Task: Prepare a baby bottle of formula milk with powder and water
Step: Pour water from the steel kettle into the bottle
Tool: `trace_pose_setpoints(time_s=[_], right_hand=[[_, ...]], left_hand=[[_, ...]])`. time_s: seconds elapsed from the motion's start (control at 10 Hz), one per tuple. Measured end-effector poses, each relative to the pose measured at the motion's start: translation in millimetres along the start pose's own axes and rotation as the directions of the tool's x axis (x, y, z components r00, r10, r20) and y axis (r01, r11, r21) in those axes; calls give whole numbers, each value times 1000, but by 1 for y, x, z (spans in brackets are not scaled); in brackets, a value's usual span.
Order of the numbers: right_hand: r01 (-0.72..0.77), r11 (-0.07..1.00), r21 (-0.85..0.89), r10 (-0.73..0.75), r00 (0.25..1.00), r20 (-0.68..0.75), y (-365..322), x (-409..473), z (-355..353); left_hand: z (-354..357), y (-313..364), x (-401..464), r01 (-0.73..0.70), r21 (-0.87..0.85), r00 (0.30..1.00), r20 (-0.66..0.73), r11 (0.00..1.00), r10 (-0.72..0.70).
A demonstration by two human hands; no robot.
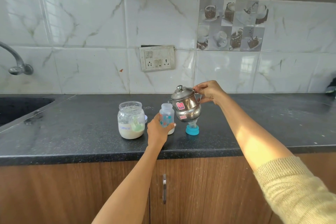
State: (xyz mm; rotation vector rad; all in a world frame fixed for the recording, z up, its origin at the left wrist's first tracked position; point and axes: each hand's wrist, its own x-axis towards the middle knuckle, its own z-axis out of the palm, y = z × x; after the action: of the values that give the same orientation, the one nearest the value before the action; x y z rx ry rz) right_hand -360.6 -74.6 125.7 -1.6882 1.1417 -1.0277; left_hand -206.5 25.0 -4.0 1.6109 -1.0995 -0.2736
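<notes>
While you are tipping the kettle toward the bottle, weigh each piece as follows.

Right hand [209,93]: you are pinching the kettle's handle, fingers curled round it, with the kettle [185,106] hanging tilted just left of your knuckles, spout toward the bottle's mouth.

Left hand [157,129]: you are wrapping it round the bottle [166,116] low on the body, thumb across the front; the bottle is standing on the counter [72,132], white powder showing at its base.

Kettle handling: steel, stiff, likely heavy if full and slick on its polished belly; you are holding it where you should, at the handle. The lid could slip as the tilt grows, I judge.

Bottle handling: thin clear plastic, light, easy to tip; keeping the low grip is steadying it.

Teat ring [192,129]: it is sitting below the kettle, right of your left hand.

Jar [131,120]: open, glass and breakable, just left of your left hand, green scoop inside.
</notes>
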Motion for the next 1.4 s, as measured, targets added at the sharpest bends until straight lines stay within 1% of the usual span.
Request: trace_pose_setpoints(time_s=[0.8,0.9,1.4], right_hand=[[31,997,-69,-29,999,23,-2,8,-3],[35,998,-56,-33,999,25,-2,9,-3],[38,997,-66,-35,998,51,-5,13,-4]], left_hand=[[-1,2,-2,12,-17,1000,6,1000,-12],[-1,2,-2,15,-21,1000,2,1000,-15],[-2,5,-2,38,18,999,11,999,-38]])
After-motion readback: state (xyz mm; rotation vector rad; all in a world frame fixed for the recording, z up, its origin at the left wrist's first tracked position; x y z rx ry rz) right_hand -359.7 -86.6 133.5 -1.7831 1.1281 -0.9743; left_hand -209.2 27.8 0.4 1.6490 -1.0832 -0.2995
